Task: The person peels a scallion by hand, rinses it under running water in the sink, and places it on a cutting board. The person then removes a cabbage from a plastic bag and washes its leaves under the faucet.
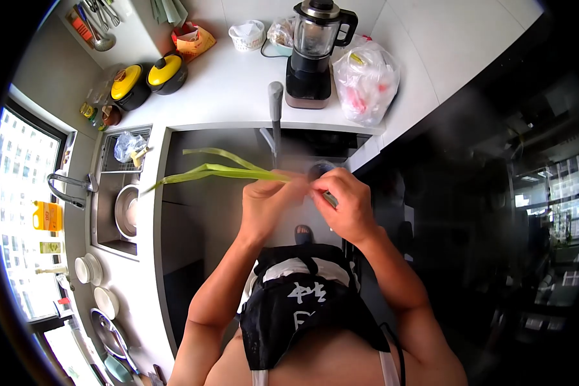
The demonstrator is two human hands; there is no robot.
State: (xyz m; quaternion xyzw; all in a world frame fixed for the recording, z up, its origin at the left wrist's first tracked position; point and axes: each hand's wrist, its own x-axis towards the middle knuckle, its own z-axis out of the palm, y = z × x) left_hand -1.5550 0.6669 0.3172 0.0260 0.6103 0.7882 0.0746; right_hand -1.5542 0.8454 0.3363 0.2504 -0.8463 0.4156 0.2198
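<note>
The left hand [267,199] is blurred — the green stalks [228,172] partly hidden in it.

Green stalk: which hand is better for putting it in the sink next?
Probably the left hand: it holds the green stalk, which sticks out toward the sink, and it is nearer that side. The right hand is farther across.

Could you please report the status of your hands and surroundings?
Left hand, partly blurred, holding green stalks. Right hand beside it, thumb and finger pinched together, contact unclear. Blender on counter beyond, apart from hands.
</note>
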